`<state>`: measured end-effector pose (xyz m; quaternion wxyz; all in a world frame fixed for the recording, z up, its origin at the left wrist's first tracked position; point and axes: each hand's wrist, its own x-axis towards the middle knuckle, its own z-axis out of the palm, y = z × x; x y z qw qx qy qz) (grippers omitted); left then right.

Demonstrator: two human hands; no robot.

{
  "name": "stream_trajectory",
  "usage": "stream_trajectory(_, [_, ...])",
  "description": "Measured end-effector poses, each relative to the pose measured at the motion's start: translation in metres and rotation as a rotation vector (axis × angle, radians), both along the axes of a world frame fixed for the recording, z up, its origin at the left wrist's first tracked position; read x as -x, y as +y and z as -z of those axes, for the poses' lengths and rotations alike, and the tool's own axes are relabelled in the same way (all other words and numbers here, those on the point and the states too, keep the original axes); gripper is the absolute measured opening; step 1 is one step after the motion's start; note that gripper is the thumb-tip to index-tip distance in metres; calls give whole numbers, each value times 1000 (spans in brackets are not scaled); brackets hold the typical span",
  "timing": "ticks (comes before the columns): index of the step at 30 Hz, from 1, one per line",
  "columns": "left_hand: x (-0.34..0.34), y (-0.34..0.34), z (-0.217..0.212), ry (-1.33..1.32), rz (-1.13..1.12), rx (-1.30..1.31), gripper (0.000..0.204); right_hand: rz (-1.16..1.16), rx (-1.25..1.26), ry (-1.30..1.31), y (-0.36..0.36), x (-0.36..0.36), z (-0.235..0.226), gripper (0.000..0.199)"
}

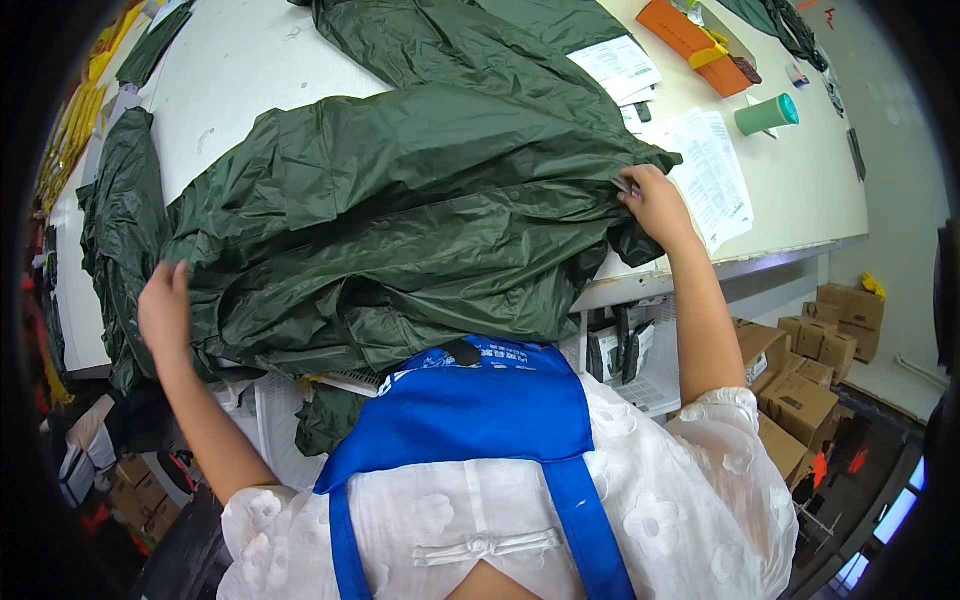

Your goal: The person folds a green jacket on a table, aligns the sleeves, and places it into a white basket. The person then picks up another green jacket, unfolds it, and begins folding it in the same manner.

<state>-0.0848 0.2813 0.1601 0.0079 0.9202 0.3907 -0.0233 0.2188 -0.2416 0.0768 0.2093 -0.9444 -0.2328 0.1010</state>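
Note:
A large dark green raincoat-like garment [400, 210] lies spread over the white table [240, 70], its shiny fabric folded in layers. My left hand [163, 308] grips its left edge near the table's front. My right hand [655, 203] pinches the right edge of the same garment, close to a printed paper sheet [715, 175]. Part of the fabric hangs over the table's front edge toward my blue apron [480, 405].
More green garments [120, 210] lie at the left and far end. An orange box [690, 40], a green-capped cylinder [766, 114] and papers [620, 65] sit at the right. Cardboard boxes [810, 370] stack on the floor at right; a white wire basket [640, 365] hangs under the table.

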Motion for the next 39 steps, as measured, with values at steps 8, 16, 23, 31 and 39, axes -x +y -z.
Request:
stream_trajectory(8, [-188,-239,134,-325,836,671,49,62,45,196,-1,-62,43,18])
stream_trajectory(16, [-234,-283,182,-43,504,632,17,232,-32,362,-4,-74,77,11])
stream_trajectory(23, [-251,-282,176,158,496,680,20,238,-25,563,-7,-95,79,9])
stream_trajectory(31, [-251,-280,171,173,562,625,22,184,26,577,-4,-102,73,11])
stream_trajectory(39, [-121,-200,125,19,684,390,24,141,321,-139,-56,-114,81,18])
